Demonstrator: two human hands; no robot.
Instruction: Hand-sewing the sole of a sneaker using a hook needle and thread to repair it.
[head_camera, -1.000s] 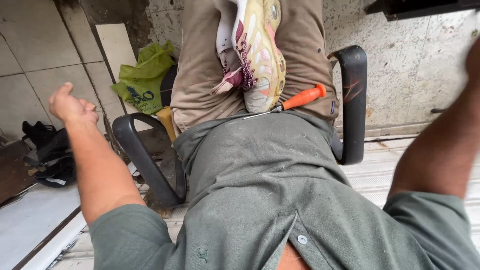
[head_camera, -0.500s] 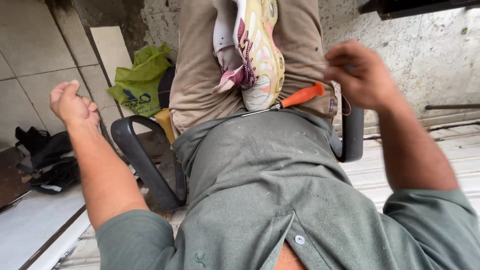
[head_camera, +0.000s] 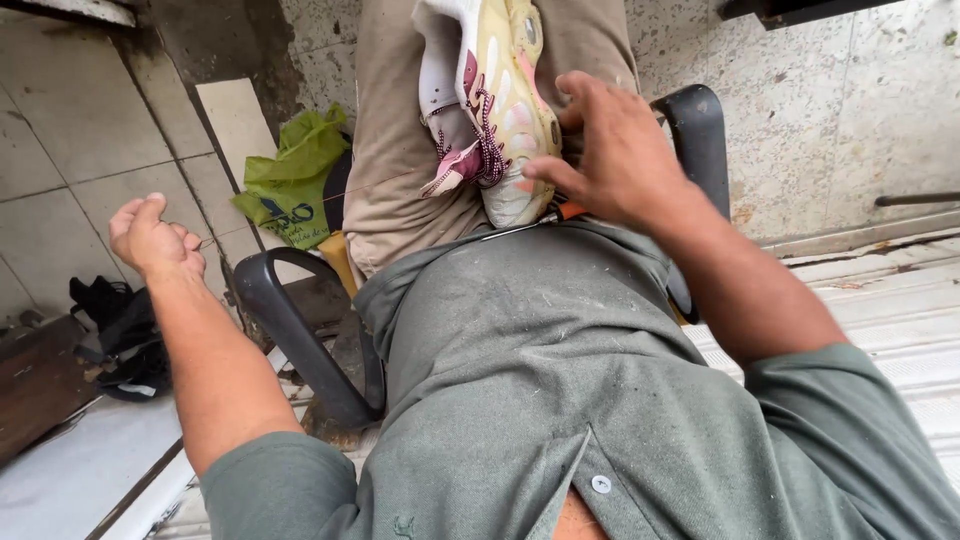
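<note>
The right hand (head_camera: 620, 150) is half open, fingers spread and curved, palm down; its fingertips rest against the sole side of the sneaker (head_camera: 500, 100) and over the orange handle of the awl (head_camera: 555, 212), but a firm grasp on either cannot be confirmed. The left hand (head_camera: 150, 238) is closed into a loose fist, held out well apart from the right hand; a thin thread (head_camera: 300, 205) runs taut from this fist across to the sneaker. The sneaker lies on the lap between the thighs, just under the right hand, sole turned toward that hand and laces toward the left hand; its long axis runs away from the body, toe end nearer the torso. The awl lies below the right hand across the shirt hem, long axis running sideways, metal shaft pointing toward the left-hand side, handle mostly hidden beneath the palm. The person sits in a chair with black armrests (head_camera: 290, 320), one under each forearm. Beyond the left hand a green bag (head_camera: 290, 180) and a pale tile (head_camera: 235, 120) lean against a grey tiled wall; below that hand black straps (head_camera: 115, 330) lie on the floor. Beyond the right hand stands a stained concrete wall (head_camera: 830, 110)
</note>
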